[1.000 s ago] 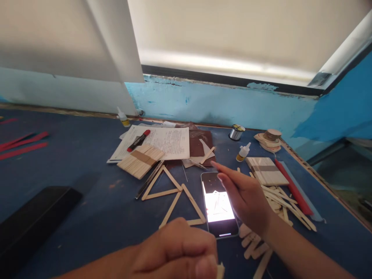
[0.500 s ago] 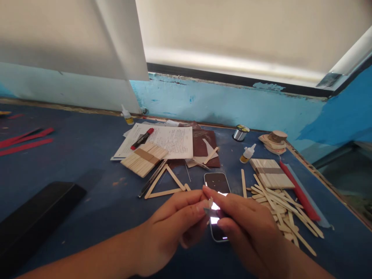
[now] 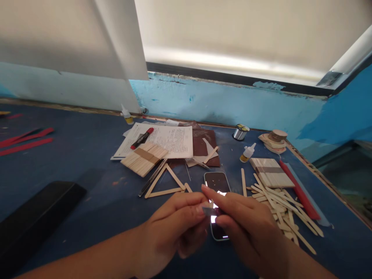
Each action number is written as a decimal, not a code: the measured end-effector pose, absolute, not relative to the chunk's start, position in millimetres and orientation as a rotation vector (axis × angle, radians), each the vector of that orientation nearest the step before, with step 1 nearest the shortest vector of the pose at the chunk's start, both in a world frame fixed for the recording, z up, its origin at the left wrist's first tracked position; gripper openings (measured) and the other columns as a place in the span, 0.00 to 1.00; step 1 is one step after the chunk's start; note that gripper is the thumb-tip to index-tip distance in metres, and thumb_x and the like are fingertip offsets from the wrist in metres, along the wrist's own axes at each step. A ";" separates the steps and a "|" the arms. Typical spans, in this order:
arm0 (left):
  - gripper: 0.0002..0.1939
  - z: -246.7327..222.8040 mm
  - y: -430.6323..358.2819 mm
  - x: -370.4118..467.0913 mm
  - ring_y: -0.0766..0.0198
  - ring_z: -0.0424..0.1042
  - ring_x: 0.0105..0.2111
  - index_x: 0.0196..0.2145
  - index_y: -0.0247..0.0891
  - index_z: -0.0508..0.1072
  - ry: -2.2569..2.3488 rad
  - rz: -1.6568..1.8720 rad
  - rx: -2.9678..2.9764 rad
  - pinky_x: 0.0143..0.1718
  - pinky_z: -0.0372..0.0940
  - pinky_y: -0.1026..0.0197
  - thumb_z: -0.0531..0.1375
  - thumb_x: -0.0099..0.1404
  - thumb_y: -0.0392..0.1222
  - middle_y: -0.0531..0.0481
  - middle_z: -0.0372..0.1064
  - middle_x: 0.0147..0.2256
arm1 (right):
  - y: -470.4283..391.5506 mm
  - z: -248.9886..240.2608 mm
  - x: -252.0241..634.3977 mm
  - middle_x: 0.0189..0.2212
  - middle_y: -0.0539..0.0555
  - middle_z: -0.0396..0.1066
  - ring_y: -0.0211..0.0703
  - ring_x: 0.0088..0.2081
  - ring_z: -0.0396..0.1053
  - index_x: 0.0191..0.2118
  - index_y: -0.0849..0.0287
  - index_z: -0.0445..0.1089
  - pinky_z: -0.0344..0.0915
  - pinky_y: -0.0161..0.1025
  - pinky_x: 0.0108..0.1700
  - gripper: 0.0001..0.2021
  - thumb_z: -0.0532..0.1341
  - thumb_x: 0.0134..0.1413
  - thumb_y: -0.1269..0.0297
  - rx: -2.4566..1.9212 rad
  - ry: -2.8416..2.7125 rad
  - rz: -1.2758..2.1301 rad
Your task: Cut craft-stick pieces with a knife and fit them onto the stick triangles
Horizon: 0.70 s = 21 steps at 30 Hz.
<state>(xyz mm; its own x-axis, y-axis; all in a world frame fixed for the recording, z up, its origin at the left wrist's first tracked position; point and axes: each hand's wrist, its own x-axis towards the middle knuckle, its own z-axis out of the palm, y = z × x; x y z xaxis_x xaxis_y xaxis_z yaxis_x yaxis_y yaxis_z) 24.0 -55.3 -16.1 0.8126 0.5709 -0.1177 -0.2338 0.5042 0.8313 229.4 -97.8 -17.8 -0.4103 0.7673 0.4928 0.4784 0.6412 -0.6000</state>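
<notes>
My left hand is closed in a pinch, its fingertips around a small pale piece that is mostly hidden. My right hand grips a small blade, whose grey tip points left at my left thumb. Both hands meet just above a phone lying on the blue table, with small pale bits on its dark screen. Left of the phone lies a triangle of craft sticks, with a short stick piece beside its right corner.
Loose craft sticks and a banded bundle lie right. Behind are papers, another bundle, a marker, glue bottles and a wire spool. A black object sits left.
The blade has shifted slightly left and shows more of its grey tip. My left fingers have curled a little, and less of the pale piece shows between the hands.
</notes>
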 end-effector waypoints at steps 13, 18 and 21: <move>0.25 2.6 -74.4 15.0 0.67 0.52 0.21 0.22 0.39 0.62 0.385 0.347 1.053 0.23 0.46 0.60 0.58 0.66 0.60 0.55 0.51 0.19 | -71.6 -25.5 243.9 0.51 0.57 0.79 0.45 0.48 0.78 0.60 0.55 0.72 0.74 0.42 0.48 0.17 0.57 0.70 0.65 -1.272 -1.787 0.398; 0.21 1.9 -61.5 14.8 0.67 0.52 0.22 0.24 0.39 0.60 0.435 0.458 1.048 0.25 0.47 0.60 0.56 0.70 0.54 0.56 0.51 0.21 | -87.2 -22.3 240.0 0.51 0.54 0.79 0.43 0.49 0.77 0.64 0.49 0.67 0.74 0.39 0.46 0.21 0.57 0.69 0.67 -1.145 -1.896 0.456; 0.20 0.2 -54.9 17.4 0.68 0.52 0.22 0.25 0.39 0.61 0.428 0.485 1.095 0.25 0.46 0.60 0.55 0.71 0.52 0.56 0.52 0.22 | -98.0 -15.6 235.5 0.41 0.52 0.80 0.40 0.38 0.78 0.67 0.49 0.64 0.73 0.36 0.38 0.23 0.57 0.70 0.66 -1.036 -1.977 0.483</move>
